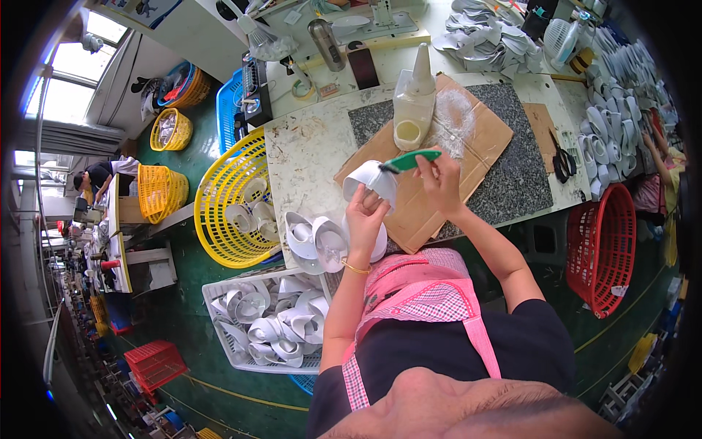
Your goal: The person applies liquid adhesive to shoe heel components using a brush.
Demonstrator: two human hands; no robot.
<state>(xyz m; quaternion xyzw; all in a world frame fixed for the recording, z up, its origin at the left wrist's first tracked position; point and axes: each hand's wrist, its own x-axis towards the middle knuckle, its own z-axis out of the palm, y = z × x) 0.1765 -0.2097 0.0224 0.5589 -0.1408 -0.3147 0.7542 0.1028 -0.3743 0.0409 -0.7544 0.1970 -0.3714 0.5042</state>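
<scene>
My left hand (367,212) pinches a curved white shoe upper (365,175) above the near left part of a cardboard sheet (479,139). In my right hand (442,186) is a green-handled brush (411,160), its dark bristles against the upper's right side. Beyond the brush, a translucent plastic bottle (409,102) with a long cone spout and a round opening in its side stands on the cardboard. Beside my left wrist, several white shoe uppers (329,243) lie at the table's edge. A whitish dried smear (455,115) covers part of the cardboard.
Left of the table are a yellow basket (207,212) with a few uppers and a white crate (219,289) full of them. Black scissors (563,159) lie at the table's right. A red basket (601,249) stands beyond; uppers are piled (486,36) at the back.
</scene>
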